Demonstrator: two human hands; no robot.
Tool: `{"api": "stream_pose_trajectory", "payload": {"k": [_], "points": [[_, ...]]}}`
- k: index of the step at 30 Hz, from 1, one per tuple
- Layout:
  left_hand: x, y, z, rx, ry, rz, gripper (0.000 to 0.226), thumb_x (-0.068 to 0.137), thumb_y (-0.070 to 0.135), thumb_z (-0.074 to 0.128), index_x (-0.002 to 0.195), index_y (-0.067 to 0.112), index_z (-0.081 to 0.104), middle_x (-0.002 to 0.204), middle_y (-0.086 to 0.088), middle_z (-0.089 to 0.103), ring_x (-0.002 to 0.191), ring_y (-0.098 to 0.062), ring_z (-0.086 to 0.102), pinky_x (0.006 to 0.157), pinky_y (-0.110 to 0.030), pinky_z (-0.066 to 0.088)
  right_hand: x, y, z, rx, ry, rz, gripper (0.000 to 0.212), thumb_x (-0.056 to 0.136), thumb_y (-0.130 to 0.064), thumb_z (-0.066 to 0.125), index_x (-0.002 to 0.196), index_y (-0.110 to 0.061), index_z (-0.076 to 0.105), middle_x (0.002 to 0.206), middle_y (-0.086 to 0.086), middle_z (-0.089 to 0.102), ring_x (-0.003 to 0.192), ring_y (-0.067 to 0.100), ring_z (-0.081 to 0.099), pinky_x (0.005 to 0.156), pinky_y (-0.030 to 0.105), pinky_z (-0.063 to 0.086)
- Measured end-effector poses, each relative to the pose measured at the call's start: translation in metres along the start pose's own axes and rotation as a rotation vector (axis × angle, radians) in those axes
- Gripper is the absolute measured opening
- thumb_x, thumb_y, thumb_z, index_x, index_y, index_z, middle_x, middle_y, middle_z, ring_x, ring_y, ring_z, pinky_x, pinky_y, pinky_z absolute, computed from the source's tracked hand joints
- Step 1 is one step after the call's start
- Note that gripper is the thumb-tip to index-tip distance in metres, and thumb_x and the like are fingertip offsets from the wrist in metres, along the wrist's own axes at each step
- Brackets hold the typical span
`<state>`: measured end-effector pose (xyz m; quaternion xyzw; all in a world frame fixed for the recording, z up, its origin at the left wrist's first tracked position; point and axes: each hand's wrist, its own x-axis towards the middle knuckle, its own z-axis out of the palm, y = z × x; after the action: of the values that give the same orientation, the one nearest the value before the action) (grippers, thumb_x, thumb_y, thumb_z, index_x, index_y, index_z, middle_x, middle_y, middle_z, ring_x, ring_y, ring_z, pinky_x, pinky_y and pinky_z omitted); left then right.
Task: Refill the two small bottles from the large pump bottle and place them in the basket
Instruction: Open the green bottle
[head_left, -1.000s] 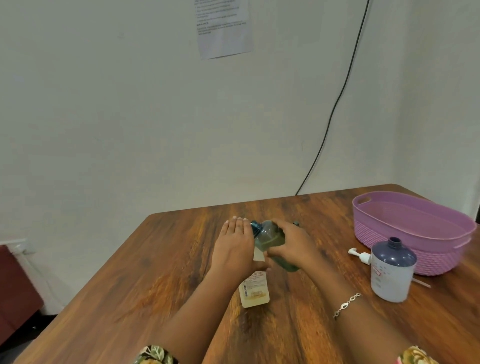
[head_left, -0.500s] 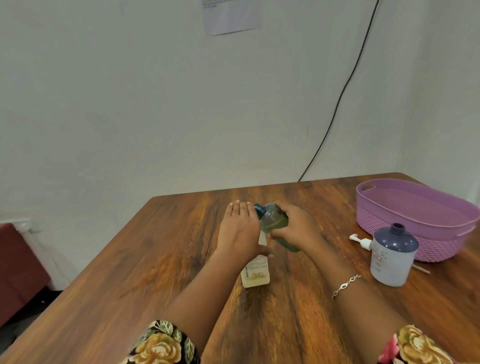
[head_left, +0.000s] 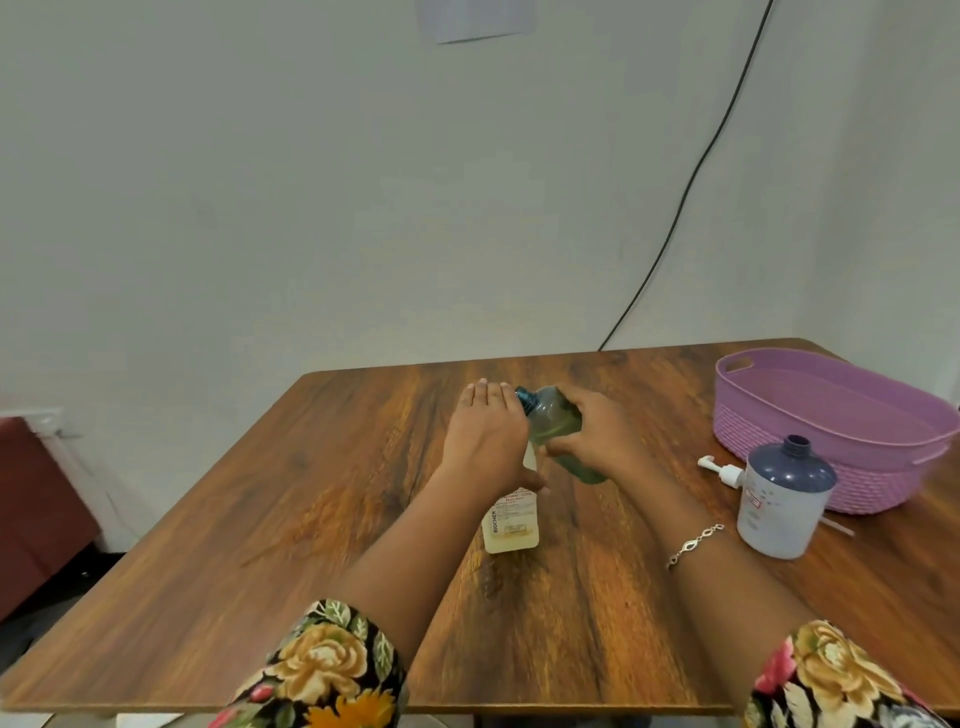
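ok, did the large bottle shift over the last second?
No. The large bottle still stands just in front of the purple basket, pump head beside it; only the camera tilted.

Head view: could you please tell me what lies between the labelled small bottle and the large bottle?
In the head view, only the right forearm, wearing a bracelet, crosses the bare table between them.
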<state>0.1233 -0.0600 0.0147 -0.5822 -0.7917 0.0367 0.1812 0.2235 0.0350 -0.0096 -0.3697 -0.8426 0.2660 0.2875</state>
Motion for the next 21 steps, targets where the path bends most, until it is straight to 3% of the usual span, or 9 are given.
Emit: {"api": "stream_pose_trajectory", "payload": {"k": [4,8,16,21], "points": [[0.003,0.001,0.0,-0.037,0.033,-0.026,0.101,0.079,0.054,0.063,0.145,-0.004,0.012,0.151,-0.022,0.022,0.142,-0.033,0.019,0.116,-0.04,0.011,0.003,-0.001,-0.004,-0.021,0.008,-0.009,0.081,0.065,-0.022,0.079,0.136,-0.02,0.039,0.132,0.002,0.05,0.114,0.02,0.05,0.084,0.026,0.039],[-0.007,0.004,0.014,-0.029,0.038,-0.03,0.101,0.08,0.037,0.07,0.145,-0.006,0.006,0.151,-0.024,0.018,0.141,-0.035,0.017,0.116,-0.041,0.013,0.001,0.002,0.002,-0.02,-0.009,0.008,0.083,0.065,-0.02,0.079,0.137,-0.019,0.038,0.133,0.003,0.049,0.115,0.02,0.049,0.081,0.023,0.035],[0.002,-0.003,0.001,-0.039,0.024,-0.008,0.108,0.076,0.062,0.06,0.145,-0.004,0.009,0.152,-0.022,0.019,0.143,-0.032,0.014,0.116,-0.04,0.0,0.002,-0.004,-0.004,-0.024,-0.004,-0.021,0.081,0.064,-0.021,0.08,0.135,-0.017,0.042,0.13,0.003,0.052,0.112,0.02,0.05,0.084,0.026,0.037],[0.0,0.002,0.005,-0.033,0.015,-0.036,0.106,0.078,0.055,0.063,0.145,-0.006,0.007,0.153,-0.024,0.016,0.143,-0.034,0.009,0.115,-0.041,-0.003,0.001,-0.002,-0.001,-0.029,-0.008,-0.008,0.082,0.066,-0.02,0.079,0.137,-0.017,0.039,0.132,0.003,0.05,0.115,0.02,0.049,0.084,0.024,0.035]]}}
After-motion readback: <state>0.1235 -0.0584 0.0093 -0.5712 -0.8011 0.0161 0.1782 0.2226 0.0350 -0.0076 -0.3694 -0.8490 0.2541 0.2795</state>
